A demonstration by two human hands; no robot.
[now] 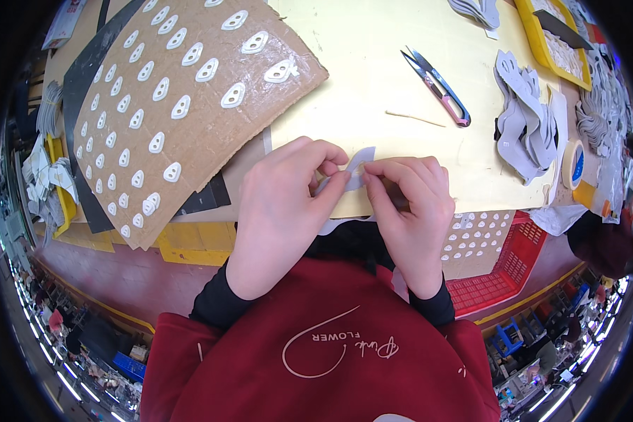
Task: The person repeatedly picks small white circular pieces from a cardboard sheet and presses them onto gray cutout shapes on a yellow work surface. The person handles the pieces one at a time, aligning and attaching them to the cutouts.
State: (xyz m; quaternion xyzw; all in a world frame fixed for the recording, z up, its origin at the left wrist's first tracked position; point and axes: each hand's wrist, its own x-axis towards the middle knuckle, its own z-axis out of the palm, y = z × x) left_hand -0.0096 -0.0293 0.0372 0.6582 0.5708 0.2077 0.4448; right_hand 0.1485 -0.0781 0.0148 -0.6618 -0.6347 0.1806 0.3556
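Both hands meet over the near edge of the pale yellow table top (344, 84). Between the thumb and finger of my left hand (281, 204) is a small, curved, light grey strip (362, 156), partly hidden by the fingers. My right hand (418, 200) is closed in a pinch at the strip's right edge; its fingertips hide whether anything else is in them. To the left lies a brown cardboard sheet (211, 130) with rows of small white oval pieces (181, 106), each with two holes. Beyond the right hand rest thread snips (439, 88) and a thin stick (415, 118).
Grey cut pieces (524, 119) lie in a pile at the right, near a yellow tray (538, 49) and a tape roll (573, 163). Below the table edge, a red plastic basket (506, 278) holds another card (475, 239) of white pieces.
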